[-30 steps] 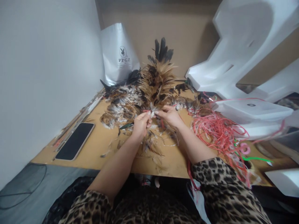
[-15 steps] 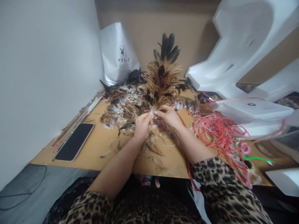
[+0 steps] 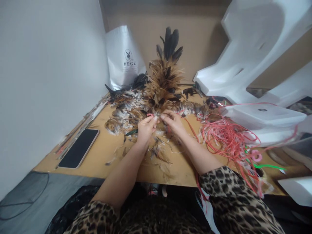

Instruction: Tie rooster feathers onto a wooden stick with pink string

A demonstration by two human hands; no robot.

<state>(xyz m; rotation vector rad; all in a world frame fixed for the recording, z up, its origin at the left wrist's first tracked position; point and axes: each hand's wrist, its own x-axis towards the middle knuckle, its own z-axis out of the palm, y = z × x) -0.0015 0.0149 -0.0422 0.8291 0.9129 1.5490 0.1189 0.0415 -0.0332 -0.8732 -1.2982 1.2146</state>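
A tall feather bundle, tan and brown with dark feathers at its tip, stands upright beyond my hands. My left hand is closed in a pinch at the bundle's base. Beside that thumb pokes out a short end of red string. My right hand meets it from the other side, thumb and index finger pinched at the same base; what lies between those fingertips is too small to make out. Loose feathers lie on the table under both hands.
Heaps of feathers lie to the left, near a silver bag. A phone rests on the table's left. At right are a tangle of red string, pink-handled scissors, a white box and white foam.
The feather bundle has shifted slightly left and up. White fluff that stuck up between my fingertips is now mostly hidden, and both hands have moved slightly left.
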